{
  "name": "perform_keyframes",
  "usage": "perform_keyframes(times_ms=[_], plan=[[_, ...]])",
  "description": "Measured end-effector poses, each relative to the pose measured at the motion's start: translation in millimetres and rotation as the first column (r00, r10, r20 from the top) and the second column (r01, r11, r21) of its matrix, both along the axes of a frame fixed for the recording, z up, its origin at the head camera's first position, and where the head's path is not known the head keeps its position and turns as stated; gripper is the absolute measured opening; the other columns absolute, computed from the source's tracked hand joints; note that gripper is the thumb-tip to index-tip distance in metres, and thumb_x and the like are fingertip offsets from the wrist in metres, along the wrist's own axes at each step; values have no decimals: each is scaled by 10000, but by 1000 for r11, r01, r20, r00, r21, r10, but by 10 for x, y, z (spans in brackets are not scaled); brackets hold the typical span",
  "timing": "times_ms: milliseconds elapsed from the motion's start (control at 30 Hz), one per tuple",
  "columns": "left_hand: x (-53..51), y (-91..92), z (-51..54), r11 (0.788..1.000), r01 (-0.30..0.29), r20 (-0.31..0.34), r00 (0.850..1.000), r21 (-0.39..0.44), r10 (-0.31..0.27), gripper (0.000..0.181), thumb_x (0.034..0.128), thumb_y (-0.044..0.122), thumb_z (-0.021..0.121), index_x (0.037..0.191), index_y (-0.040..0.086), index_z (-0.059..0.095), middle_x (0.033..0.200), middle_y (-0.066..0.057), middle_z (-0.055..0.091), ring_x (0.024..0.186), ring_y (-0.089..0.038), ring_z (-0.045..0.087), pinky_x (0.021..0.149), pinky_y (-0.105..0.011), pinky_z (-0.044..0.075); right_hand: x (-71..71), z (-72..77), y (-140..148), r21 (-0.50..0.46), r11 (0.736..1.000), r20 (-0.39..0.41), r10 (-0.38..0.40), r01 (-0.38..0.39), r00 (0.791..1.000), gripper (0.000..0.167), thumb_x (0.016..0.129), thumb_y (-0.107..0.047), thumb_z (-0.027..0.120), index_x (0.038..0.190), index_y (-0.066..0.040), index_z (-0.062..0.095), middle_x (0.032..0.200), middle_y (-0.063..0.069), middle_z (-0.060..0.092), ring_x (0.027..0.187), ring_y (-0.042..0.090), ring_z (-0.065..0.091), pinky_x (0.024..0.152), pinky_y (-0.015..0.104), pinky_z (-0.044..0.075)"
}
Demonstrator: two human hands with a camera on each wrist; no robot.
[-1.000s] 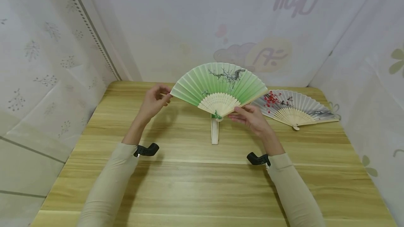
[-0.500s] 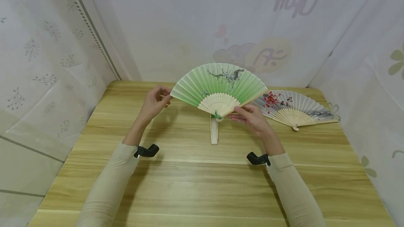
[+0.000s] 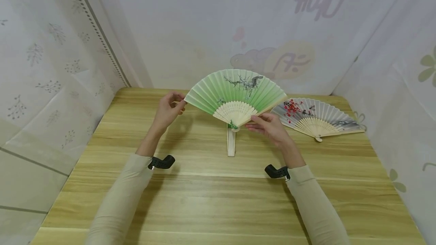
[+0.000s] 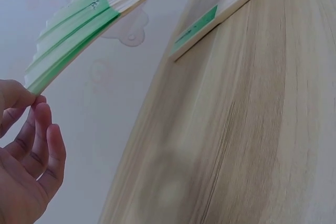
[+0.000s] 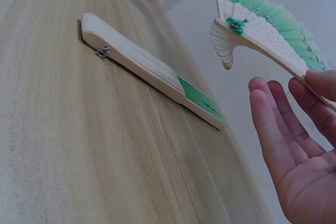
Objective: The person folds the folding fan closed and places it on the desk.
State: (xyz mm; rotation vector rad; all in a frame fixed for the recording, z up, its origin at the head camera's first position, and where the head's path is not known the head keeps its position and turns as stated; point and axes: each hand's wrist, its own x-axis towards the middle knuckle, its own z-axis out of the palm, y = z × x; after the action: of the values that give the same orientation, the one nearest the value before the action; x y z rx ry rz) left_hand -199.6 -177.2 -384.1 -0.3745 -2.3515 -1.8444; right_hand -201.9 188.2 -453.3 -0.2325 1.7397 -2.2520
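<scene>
1. The green fan [image 3: 238,90] is spread wide and held up in the air, over the far middle part of the tabletop [image 3: 218,203]. A small green string [image 5: 238,25] is tied near its bottom tip.
2. The left hand [image 3: 167,111] has a narrow grip: its thumb and finger pinch one corner of the fan. The right hand [image 3: 274,129] pinches the stick on the other edge. The wrist views are dim, so I can't be sure how tight each pinch is.
3. If the hands pull apart too hard, the thin green part might rip or a stick might snap. If a pinch is too loose, the fan could slip and drop.
4. A folded fan [image 3: 231,144] lies on the tabletop below. It is in the way: the green fan could land on it if it came straight down.
5. A gray fan [image 3: 316,122] with red flowers lies spread to the right, partly behind the green one. A sideways move could bump it.
6. A white curtain [image 3: 170,41] hangs at the back, so there is little room that way.
</scene>
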Motion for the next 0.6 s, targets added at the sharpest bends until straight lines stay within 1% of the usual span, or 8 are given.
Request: perform_keyframes(times_ms=[100, 200, 300, 467, 600], plan=[[-16, 11, 1, 1000, -5, -1, 1000, 6, 5, 216, 996, -61, 579, 1173, -180, 547, 1051, -355, 590, 721, -122, 614, 655, -251, 560, -4, 14, -24, 56, 998, -19, 0, 1, 1000, 216, 1041, -74, 594, 1086, 137, 611, 1057, 244, 681, 966, 330, 715, 889, 420, 554], [-32, 31, 11, 1000, 0, -4, 1000, 14, 0, 208, 992, -71, 571, 1172, -173, 548, 1075, -389, 577, 722, -121, 613, 657, -255, 557, -13, 24, -29, 122, 993, -51, 0, 6, 999, 255, 1045, -104, 596, 1112, 142, 599, 1055, 266, 676, 940, 315, 718, 874, 420, 562], [-48, 47, 24, 1000, 10, -10, 1000, 19, -10, 203, 986, -76, 567, 1163, -174, 548, 1085, -409, 567, 722, -125, 613, 653, -241, 550, -25, 32, -34, 173, 985, -86, 4, 11, 996, 281, 1047, -120, 597, 1115, 152, 598, 1028, 283, 673, 912, 323, 719, 860, 450, 566], [-65, 64, 28, 999, 28, -23, 999, 16, -28, 200, 986, -74, 565, 1159, -172, 549, 1076, -403, 573, 719, -124, 611, 653, -269, 557, -44, 37, -37, 200, 980, -105, 20, 2, 994, 279, 1047, -119, 599, 1096, 156, 610, 989, 259, 674, 918, 402, 697, 850, 484, 565], [-69, 75, 25, 999, 43, -49, 998, 9, -43, 197, 989, -73, 568, 1159, -170, 552, 1062, -389, 581, 719, -115, 608, 648, -264, 553, -49, 38, -32, 209, 978, -115, 31, -6, 993, 280, 1048, -119, 597, 1085, 158, 612, 991, 265, 666, 932, 438, 684, 853, 497, 561]])
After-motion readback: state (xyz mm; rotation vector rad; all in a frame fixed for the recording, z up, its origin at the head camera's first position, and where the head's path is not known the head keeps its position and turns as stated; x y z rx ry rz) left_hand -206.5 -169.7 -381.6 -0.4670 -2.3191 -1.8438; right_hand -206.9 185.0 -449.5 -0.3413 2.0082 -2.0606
